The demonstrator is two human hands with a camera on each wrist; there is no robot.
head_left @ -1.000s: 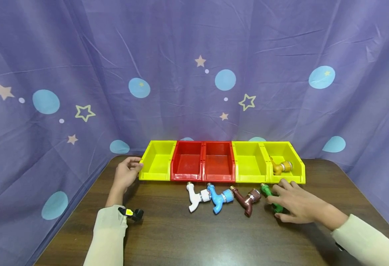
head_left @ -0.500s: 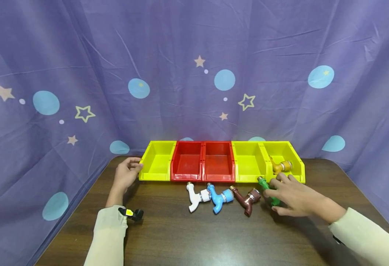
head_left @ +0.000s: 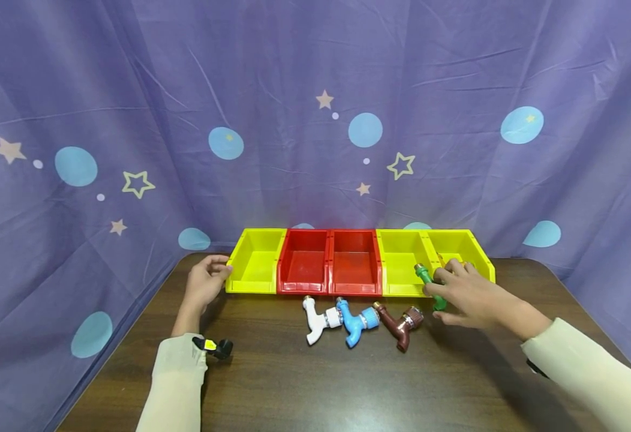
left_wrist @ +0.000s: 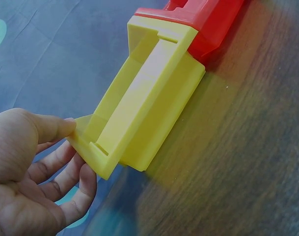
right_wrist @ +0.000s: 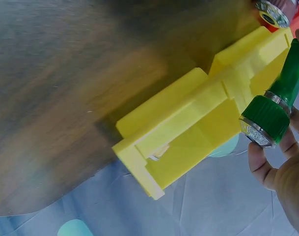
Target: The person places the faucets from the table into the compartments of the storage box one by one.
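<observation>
My left hand [head_left: 206,282] pinches the outer side edge of the leftmost yellow bin [left_wrist: 115,132], thumb on one face and fingers on the other. In my right hand [head_left: 472,295] is a green tap [right_wrist: 272,115], held up in front of the two yellow bins at the right end; its threaded end overlaps the fourth bin [head_left: 402,291] in the head view. Behind that hand, a yellow tap [head_left: 441,260] lies mostly hidden in the rightmost bin [head_left: 483,264]. A white tap [head_left: 314,321], a blue tap [head_left: 354,324] and a brown tap [head_left: 400,328] lie on the table before the bins.
Two red bins [head_left: 303,264] sit in the middle of the row, joined to the yellow ones. The row stands along the back of the brown wooden table [head_left: 315,390]. A purple curtain [head_left: 272,150] with stars and dots hangs right behind it.
My right hand has lifted the green tap off the table and carried it forward and slightly left to the bins' front edge. The left hand has stayed in place.
</observation>
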